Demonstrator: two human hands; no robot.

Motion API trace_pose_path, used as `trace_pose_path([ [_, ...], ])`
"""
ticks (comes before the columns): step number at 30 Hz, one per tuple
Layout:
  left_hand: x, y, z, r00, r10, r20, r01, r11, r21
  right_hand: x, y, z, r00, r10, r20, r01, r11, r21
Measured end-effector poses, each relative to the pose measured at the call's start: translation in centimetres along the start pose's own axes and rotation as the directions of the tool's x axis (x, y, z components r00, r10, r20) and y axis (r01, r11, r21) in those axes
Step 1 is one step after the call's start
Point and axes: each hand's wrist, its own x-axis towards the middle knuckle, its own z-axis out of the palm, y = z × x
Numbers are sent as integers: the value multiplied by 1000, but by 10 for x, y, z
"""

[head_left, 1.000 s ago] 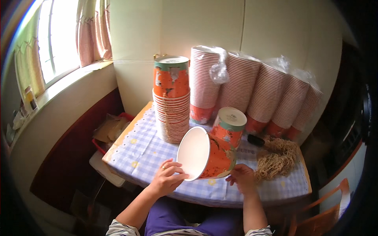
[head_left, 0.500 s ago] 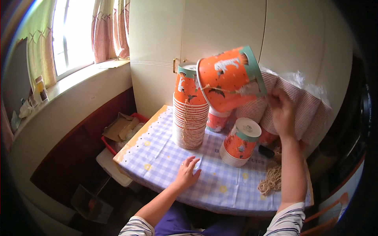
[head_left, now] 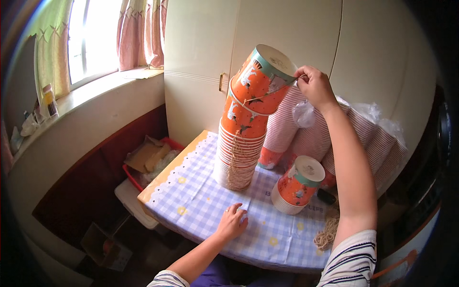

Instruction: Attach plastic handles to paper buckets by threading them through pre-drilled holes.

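An orange paper bucket [head_left: 265, 79] with a green band is upside down and tilted over the top of a tall stack of upturned paper buckets [head_left: 239, 158]. Its rim surrounds the upper part of the stack's top bucket. My right hand [head_left: 313, 86] pinches it at the edge of its base, fingers closed. A thin cord crosses the tilted bucket's side, and more cords hang down the side of the tall stack. My left hand [head_left: 233, 222], empty with fingers apart, is just above the checked tablecloth [head_left: 191, 167], in front of the stack.
A shorter stack of upturned buckets [head_left: 299, 186] stands right of the tall one. Near it lie a bundle of beige cord [head_left: 327, 232] and a small black object [head_left: 326, 196]. Behind are several plastic-wrapped bucket stacks [head_left: 282, 124]. A red bin [head_left: 138, 177] sits left of the table.
My right hand has moved up and left, turning the bucket from lying sideways in the air to upside down over the tall stack. My left hand stays low over the tablecloth.
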Motion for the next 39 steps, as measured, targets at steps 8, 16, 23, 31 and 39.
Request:
trace_pose_path([
  [8,2,3,-1,999,-26,28,26,1000,3,11,17,42,992,-32,121,45,993,-105],
  [16,1,1,-3,997,-26,70,26,1000,-3,8,12,58,989,-17,146,29,996,-84],
  [23,4,7,-5,998,-35,48,35,999,7,8,19,67,975,-114,191,138,983,-117],
  [31,2,3,-2,998,-40,45,40,999,8,3,10,70,957,-72,282,117,982,-147],
  [39,2,2,1,995,-71,63,72,997,-5,-4,21,81,966,-142,217,187,961,-205],
])
